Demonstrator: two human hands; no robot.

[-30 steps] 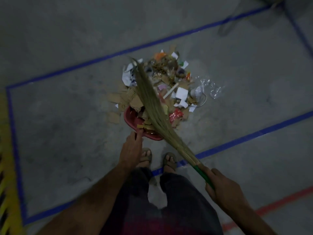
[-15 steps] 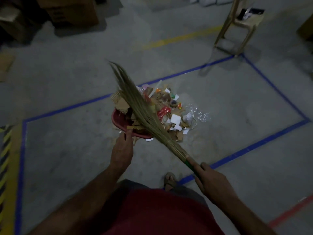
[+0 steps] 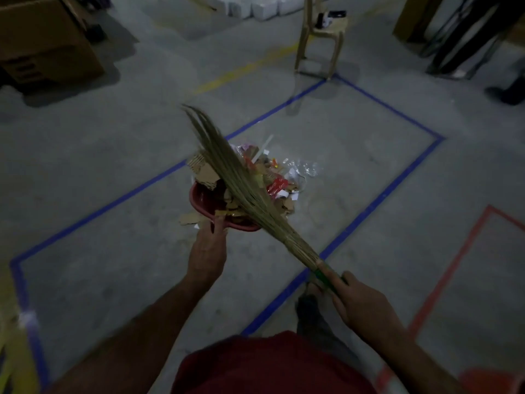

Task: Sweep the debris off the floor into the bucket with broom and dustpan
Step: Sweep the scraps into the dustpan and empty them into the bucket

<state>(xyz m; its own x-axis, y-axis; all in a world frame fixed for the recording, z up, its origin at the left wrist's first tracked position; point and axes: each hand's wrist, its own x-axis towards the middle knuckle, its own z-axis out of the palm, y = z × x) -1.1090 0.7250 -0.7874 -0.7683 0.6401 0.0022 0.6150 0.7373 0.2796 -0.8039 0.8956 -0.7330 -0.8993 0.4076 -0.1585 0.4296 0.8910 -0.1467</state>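
Now, head view: left hand (image 3: 208, 253) grips the near rim of the red plastic dustpan (image 3: 199, 199), bracing it against the paper-and-cardboard debris pile (image 3: 272, 177) just beyond. Right hand (image 3: 362, 304) clasps the straw broom's green handle (image 3: 325, 275), bristles angled across the pan to drag scraps in.

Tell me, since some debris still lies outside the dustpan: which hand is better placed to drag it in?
The right hand: it grips the broom, lying over the debris. The left hand holds the dustpan.
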